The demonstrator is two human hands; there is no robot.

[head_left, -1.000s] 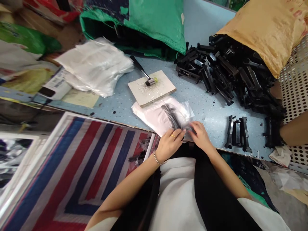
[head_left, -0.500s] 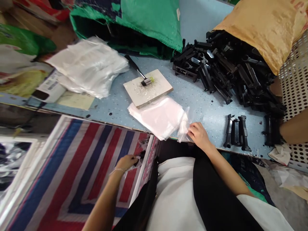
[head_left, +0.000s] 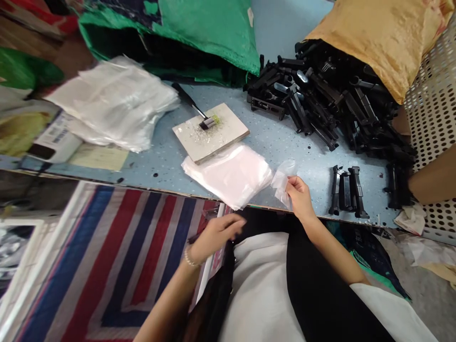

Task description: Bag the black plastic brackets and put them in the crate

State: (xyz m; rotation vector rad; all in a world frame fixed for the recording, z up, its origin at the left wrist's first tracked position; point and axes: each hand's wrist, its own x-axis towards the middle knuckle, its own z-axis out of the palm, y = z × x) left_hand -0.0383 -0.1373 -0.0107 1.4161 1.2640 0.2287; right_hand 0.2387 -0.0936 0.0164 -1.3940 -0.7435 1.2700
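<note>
My right hand (head_left: 301, 195) pinches a small clear plastic bag (head_left: 283, 179) just above the table's front edge. Left of that bag lies a stack of thin plastic bags (head_left: 231, 175), its far side under a pale board (head_left: 192, 142). My left hand (head_left: 215, 235), slightly smeared by motion, hangs in front of the table edge with fingers stretched out and nothing visible in them. To the right of my right hand, several black plastic parts (head_left: 357, 190) stand in a short row on the blue table (head_left: 317, 161).
A small hammer (head_left: 194, 107) rests on the board among crumbs. Behind are a larger pile of clear bags (head_left: 117, 102), a green sack (head_left: 213, 38) and a yellow sack (head_left: 374, 38) spilling black parts (head_left: 320, 99). A striped cloth (head_left: 117, 256) lines a bin below left.
My right hand has drawn the small bag away from the stack, to the right. My left hand has risen from over the striped cloth toward the table edge.
</note>
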